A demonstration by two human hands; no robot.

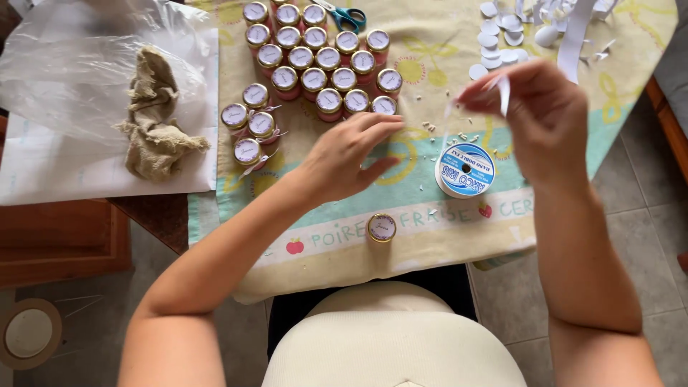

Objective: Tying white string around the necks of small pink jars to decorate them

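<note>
From the head view, my right hand (541,115) is lifted over the far right of the cloth (430,43), thumb and fingers pinching a short strip of white ribbon (504,92) that hangs from the tips. My left hand (344,158) lies lower and nearer the middle, fingers stretched together and pointing right; it looks as if a thin strand runs toward it, but I cannot tell whether it grips anything

The spool (464,170) lies flat on the cloth between my hands, just below the right one. One jar (381,227) stands alone near the table edge, close to me. The packed jars (322,57) fill the far middle, and four more jars with ribbons (248,125) sit to their left. Scissors (347,16) lie at the far edge, white paper discs (498,36) far right, and a burlap scrap (152,118) on a plastic sheet (64,64) far left

As I judge it, the ribbon piece is small and held only at the tips, so a loose pinch could drop it among the paper bits (448,132) on the cloth. My left wrist is just beside the ribboned jars; a careless sweep left might knock them over. The lone jar is close to the edge and an elbow or a tug on the cloth could send it off
</note>
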